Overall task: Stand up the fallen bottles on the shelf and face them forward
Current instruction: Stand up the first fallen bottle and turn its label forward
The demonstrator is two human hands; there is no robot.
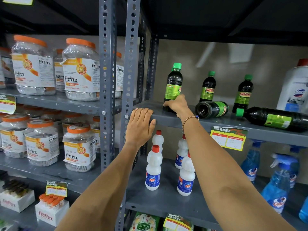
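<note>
Dark bottles with green caps and green labels stand and lie on the grey shelf (216,121). My right hand (177,104) grips the base of an upright bottle (174,84) at the shelf's left; its label is turned partly sideways. Two more bottles (208,87) (243,93) stand at the back with labels facing out. One bottle (211,109) lies with its bottom toward me. Another fallen bottle (275,119) lies along the front edge, cap pointing left. My left hand (140,125) rests flat on the shelf's front edge, fingers together, holding nothing.
A large white jug (295,90) stands at the shelf's right. A price tag (228,138) hangs from the edge. White red-capped bottles (153,169) and blue spray bottles (276,182) fill the shelf below. Clear jars with orange lids (80,70) crowd the left rack beyond the grey posts (106,80).
</note>
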